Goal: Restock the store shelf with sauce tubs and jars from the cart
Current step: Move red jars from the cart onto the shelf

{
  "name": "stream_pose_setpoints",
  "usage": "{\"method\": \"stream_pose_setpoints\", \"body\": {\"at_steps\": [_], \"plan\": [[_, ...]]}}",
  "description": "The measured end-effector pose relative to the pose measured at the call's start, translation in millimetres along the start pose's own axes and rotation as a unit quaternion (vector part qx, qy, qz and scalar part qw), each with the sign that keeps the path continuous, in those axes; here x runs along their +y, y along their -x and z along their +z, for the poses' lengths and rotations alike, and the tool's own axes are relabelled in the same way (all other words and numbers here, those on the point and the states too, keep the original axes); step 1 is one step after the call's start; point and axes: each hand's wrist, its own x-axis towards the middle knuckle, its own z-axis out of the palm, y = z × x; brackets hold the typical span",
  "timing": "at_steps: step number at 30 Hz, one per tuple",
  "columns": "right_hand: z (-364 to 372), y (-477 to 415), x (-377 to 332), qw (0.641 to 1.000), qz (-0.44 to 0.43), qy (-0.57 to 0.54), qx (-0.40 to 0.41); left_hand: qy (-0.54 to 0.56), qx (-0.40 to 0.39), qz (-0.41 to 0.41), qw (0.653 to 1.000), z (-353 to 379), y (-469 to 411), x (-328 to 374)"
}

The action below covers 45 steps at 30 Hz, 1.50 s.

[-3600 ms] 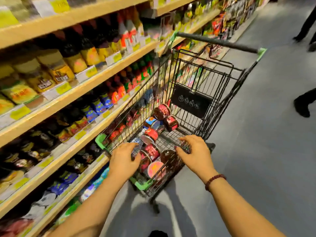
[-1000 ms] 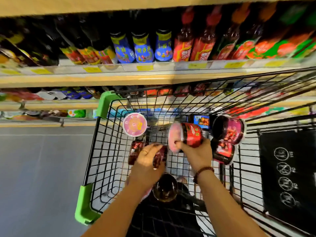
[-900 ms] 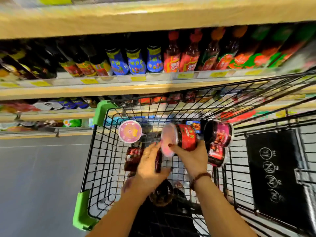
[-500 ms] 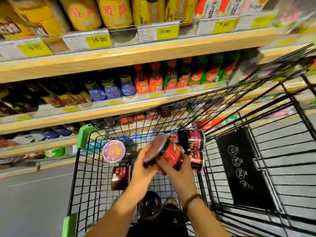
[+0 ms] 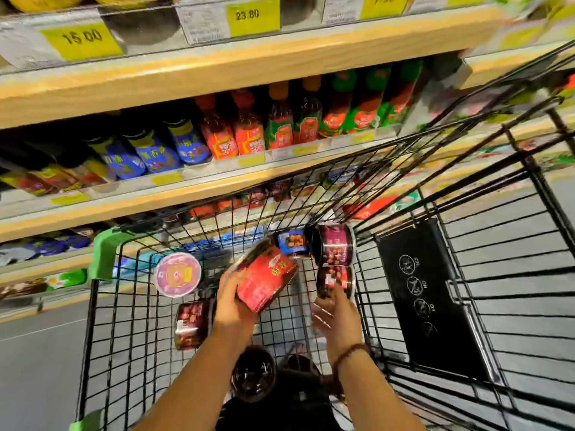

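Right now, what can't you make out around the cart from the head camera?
- Head view: right hand motion-blurred; contact with the dark tub unclear.
- Head view: red tub in left hand, label blurred, unreadable.
- Head view: price tag figures cut by top edge.
- Head view: lower shelf stock behind the cart wire, blurred.

Both bare forearms are entering from the bottom edge and converging toward frame centre. Left hand [image 5: 233, 306], just left of centre, is gripping a red tub [image 5: 266, 278] at its lower end, fingers curling round it. Right hand [image 5: 334, 315], right of centre, is holding nothing; fingers are pointing upward, loosely extended, motion-blurred. The two hands are staying apart, not touching.
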Motion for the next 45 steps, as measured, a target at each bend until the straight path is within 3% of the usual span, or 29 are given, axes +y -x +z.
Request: {"method": "stream_pose_setpoints", "body": {"at_steps": [4, 7, 11, 14, 16, 20, 24, 29, 33, 36, 45], "plan": [[-30, -60, 19, 0.994, 0.066, -0.056, 0.071, 0.027, -0.001, -0.03, 0.999, -15, -7, -8], [-37, -96, 25, 0.991, 0.056, -0.079, 0.095, 0.031, 0.029, -0.062, 0.997, -34, -13, -16], [-37, -132, 33, 0.991, 0.055, -0.082, 0.089, 0.02, 0.069, -0.059, 0.996, -44, -26, -29], [-39, -147, 38, 0.978, 0.077, -0.166, 0.1, 0.036, 0.082, -0.07, 0.993, -46, -32, -38], [-36, -149, 37, 0.975, 0.083, -0.192, 0.081, 0.051, 0.071, -0.081, 0.993, -49, -34, -43], [-34, -158, 41, 0.991, 0.067, -0.101, 0.064, 0.051, 0.051, -0.089, 0.993, -47, -34, -51], [-34, -160, 35, 0.987, 0.06, -0.139, 0.048, 0.054, 0.01, -0.061, 0.997, -45, -30, -57], [-35, -157, 35, 0.983, 0.095, -0.142, 0.061, 0.024, -0.024, -0.058, 0.998, -41, -22, -54], [-42, -137, 42, 0.984, 0.107, -0.132, 0.051, 0.029, 0.041, -0.077, 0.996, -39, -14, -47], [-42, -105, 37, 0.986, 0.119, -0.108, 0.033, 0.047, 0.045, -0.076, 0.995, -35, -4, -37], [-22, 7, 7, 0.993, 0.026, -0.065, -0.093, 0.019, -0.021, -0.04, 0.999, -36, 46, 19]]}}
